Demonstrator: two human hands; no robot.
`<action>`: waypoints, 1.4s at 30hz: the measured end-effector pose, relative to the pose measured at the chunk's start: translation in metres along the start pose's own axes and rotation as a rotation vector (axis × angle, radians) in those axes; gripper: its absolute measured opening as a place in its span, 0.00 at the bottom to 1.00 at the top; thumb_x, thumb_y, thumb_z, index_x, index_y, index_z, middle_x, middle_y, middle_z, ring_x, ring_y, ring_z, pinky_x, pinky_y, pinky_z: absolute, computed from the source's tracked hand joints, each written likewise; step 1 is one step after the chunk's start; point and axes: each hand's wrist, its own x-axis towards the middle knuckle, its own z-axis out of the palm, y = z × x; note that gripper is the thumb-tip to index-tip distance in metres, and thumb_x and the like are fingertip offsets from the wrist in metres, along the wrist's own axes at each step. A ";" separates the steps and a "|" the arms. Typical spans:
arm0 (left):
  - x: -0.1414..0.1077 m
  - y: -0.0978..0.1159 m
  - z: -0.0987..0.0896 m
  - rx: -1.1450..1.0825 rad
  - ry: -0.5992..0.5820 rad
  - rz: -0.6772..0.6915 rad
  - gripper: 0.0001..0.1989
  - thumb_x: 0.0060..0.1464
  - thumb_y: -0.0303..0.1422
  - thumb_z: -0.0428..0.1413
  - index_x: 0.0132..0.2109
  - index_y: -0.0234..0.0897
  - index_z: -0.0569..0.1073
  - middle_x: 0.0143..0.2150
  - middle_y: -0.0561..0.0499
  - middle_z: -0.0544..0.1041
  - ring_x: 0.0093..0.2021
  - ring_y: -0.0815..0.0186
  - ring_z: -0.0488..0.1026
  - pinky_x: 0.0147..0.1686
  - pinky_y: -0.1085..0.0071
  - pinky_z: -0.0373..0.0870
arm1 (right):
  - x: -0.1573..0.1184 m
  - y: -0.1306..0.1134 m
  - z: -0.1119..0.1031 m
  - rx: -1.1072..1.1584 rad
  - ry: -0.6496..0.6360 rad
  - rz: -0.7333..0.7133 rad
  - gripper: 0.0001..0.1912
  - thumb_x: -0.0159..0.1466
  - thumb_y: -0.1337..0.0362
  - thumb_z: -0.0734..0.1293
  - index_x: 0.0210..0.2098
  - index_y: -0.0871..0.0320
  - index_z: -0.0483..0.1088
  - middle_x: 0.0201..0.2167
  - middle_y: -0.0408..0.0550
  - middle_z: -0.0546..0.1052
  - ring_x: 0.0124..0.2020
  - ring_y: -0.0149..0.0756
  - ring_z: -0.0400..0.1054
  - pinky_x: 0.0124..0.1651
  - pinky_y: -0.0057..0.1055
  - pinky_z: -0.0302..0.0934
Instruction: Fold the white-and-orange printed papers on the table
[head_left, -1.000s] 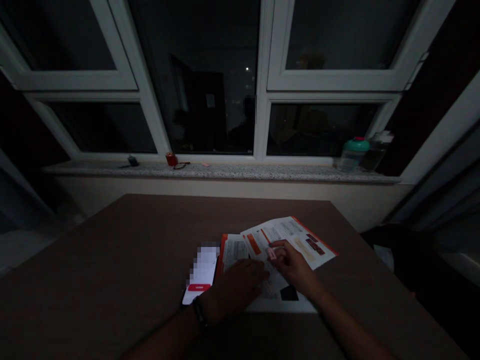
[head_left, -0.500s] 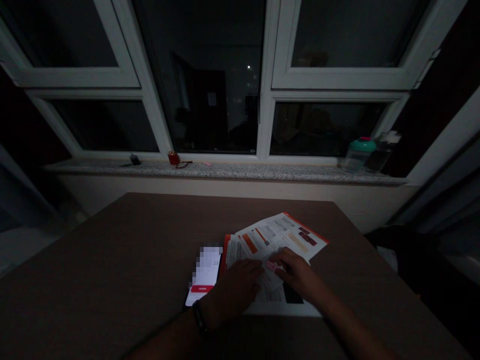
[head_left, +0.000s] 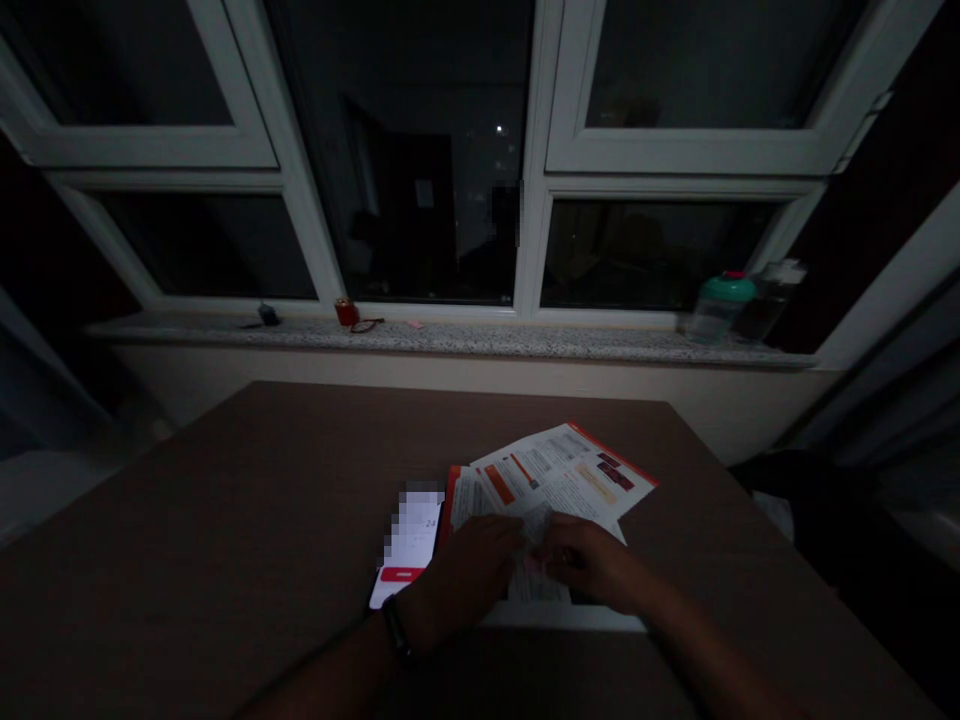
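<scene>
Printed sheets point(head_left: 592, 470) with orange edges and text overlap on the brown table. My left hand point(head_left: 480, 560), with a dark band on its wrist, lies over the sheets, fingers stretched out and resting on the paper. Close beside it, my right hand point(head_left: 592, 560) is closed, thumb and fingers pinched around a small pink object point(head_left: 534, 564) low over a smaller piece of paper point(head_left: 540, 585). Dim light and the fingers hide most of the pink object, so its kind is unclear. A lit phone point(head_left: 409, 550) lies left of the sheets, near my left wrist.
The wooden table point(head_left: 225, 530) reaches toward a granite windowsill point(head_left: 480, 340). On the sill are a small red jar point(head_left: 346, 312), a dark little bottle point(head_left: 268, 315) and a teal-lidded bottle point(head_left: 720, 305) beside another clear container point(head_left: 772, 300). Dark items sit beyond the table's right edge.
My right hand has shifted slightly down and left with the pink object, which is now more hidden. My left hand stays about where it was. The number on the phone screen has changed.
</scene>
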 end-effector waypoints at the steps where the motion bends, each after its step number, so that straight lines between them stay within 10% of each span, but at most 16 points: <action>1: 0.000 0.000 0.000 0.006 0.004 0.011 0.18 0.60 0.21 0.51 0.55 0.37 0.70 0.59 0.46 0.72 0.58 0.58 0.69 0.59 0.58 0.64 | 0.000 -0.002 0.000 0.005 -0.015 -0.011 0.06 0.65 0.63 0.67 0.39 0.54 0.76 0.35 0.44 0.72 0.36 0.34 0.68 0.37 0.29 0.61; 24: -0.001 -0.003 0.005 0.060 -0.009 0.028 0.20 0.59 0.21 0.51 0.57 0.38 0.69 0.60 0.45 0.71 0.59 0.58 0.68 0.59 0.58 0.63 | 0.001 0.007 0.004 -0.067 0.102 0.060 0.03 0.61 0.69 0.66 0.35 0.57 0.71 0.28 0.41 0.69 0.30 0.31 0.65 0.32 0.26 0.56; 31: -0.002 -0.004 0.004 0.068 -0.031 0.055 0.20 0.58 0.21 0.51 0.57 0.36 0.69 0.61 0.44 0.70 0.60 0.57 0.67 0.59 0.58 0.63 | -0.001 0.000 0.005 -0.005 -0.037 -0.070 0.06 0.57 0.72 0.68 0.32 0.56 0.73 0.30 0.41 0.72 0.31 0.31 0.67 0.34 0.25 0.58; 42: -0.003 -0.006 0.008 0.053 -0.018 0.029 0.23 0.59 0.22 0.51 0.60 0.38 0.67 0.62 0.45 0.69 0.61 0.58 0.66 0.60 0.57 0.62 | 0.003 0.014 0.006 -0.067 0.143 0.105 0.01 0.60 0.67 0.66 0.32 0.56 0.69 0.24 0.38 0.68 0.26 0.30 0.62 0.28 0.25 0.52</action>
